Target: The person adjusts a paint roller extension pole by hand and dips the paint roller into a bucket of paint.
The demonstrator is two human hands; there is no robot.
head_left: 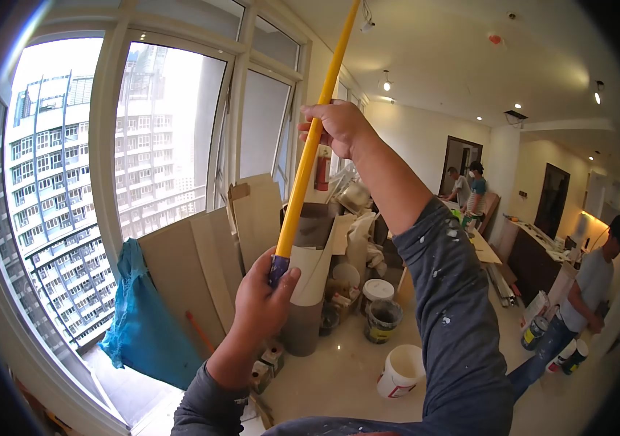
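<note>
A long yellow pole (300,190) slants up in front of me and runs out of view at the top, so its far end is hidden. My left hand (262,292) is closed around the dark purple grip (278,270) at the pole's lower end. Higher up, my right hand (337,125) wraps its fingers round the yellow shaft, with the arm stretched out. Pale spots mark the dark sleeve (449,291) on my right arm.
Tall windows (172,123) and leaning boards (201,247) line the left, with a blue cloth (143,320) hanging there. A white bucket (401,370) and a dark paint bucket (383,321) stand on the floor. A person in a cap (597,280) is at right; two others work farther back.
</note>
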